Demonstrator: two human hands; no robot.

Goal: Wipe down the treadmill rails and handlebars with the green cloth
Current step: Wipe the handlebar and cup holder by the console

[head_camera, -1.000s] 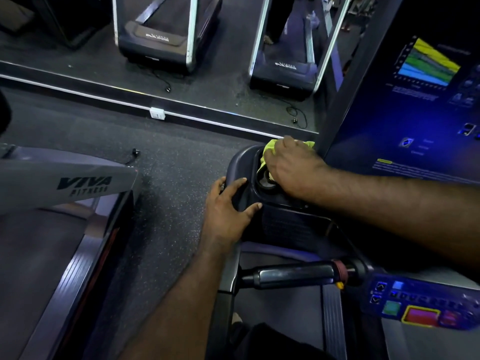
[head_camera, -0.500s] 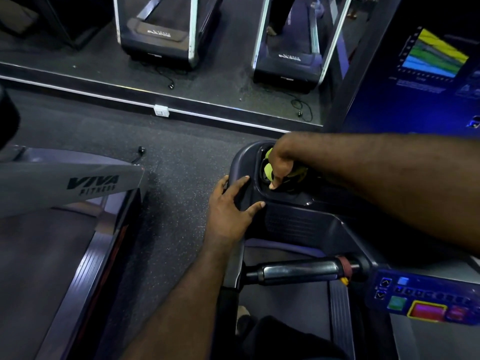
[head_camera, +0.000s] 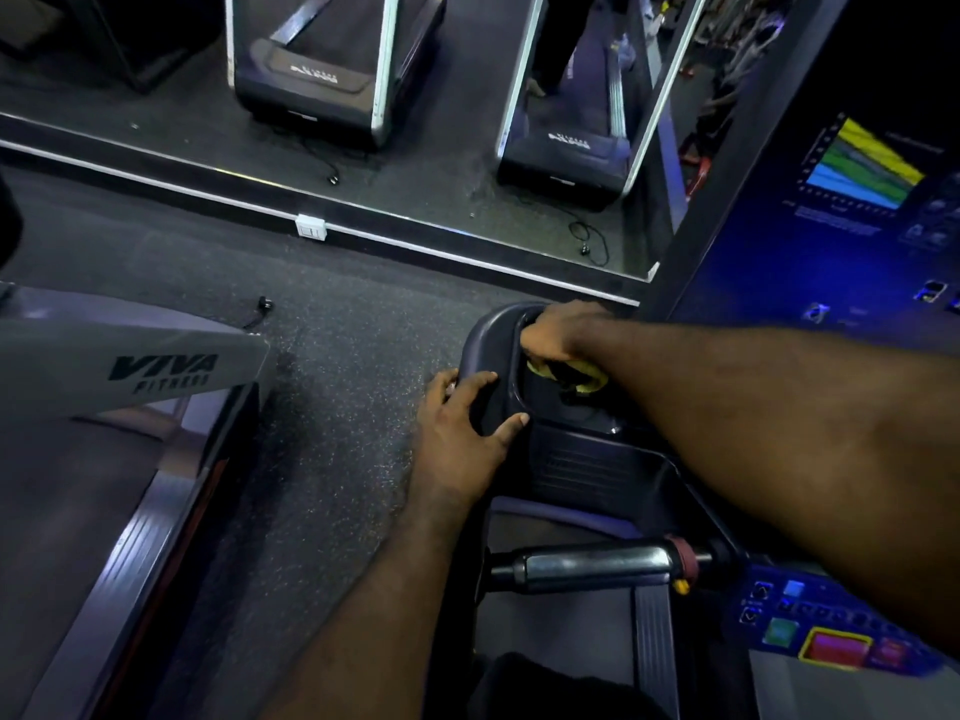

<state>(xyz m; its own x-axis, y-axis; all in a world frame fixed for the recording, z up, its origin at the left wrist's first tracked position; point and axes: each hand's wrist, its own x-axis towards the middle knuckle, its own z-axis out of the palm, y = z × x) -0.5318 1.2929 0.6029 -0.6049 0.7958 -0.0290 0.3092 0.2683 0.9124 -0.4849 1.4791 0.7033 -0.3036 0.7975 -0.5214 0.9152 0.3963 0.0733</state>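
Observation:
The green cloth (head_camera: 571,375) is bunched down inside the dark cup-holder recess (head_camera: 498,330) at the left end of the treadmill console. My right hand (head_camera: 558,332) reaches into that recess with fingers curled round the cloth, and only a yellow-green scrap shows under it. On the recess's outer left rim my left hand (head_camera: 462,428) rests with spread fingers, thumb on the inner edge. Nearer to me, the metal handlebar grip (head_camera: 587,566) lies crosswise below my right forearm.
The console screen (head_camera: 852,200) glows blue at the right, with a coloured button panel (head_camera: 831,644) below it. A neighbouring treadmill marked VIVA FITNESS (head_camera: 130,376) stands at the left. A wall mirror (head_camera: 441,96) ahead reflects treadmills; speckled floor (head_camera: 337,330) lies between.
My right hand went from pressing the cloth on top of the recess to pushing it down inside, forearm swinging over the console. The left hand stayed on the rim.

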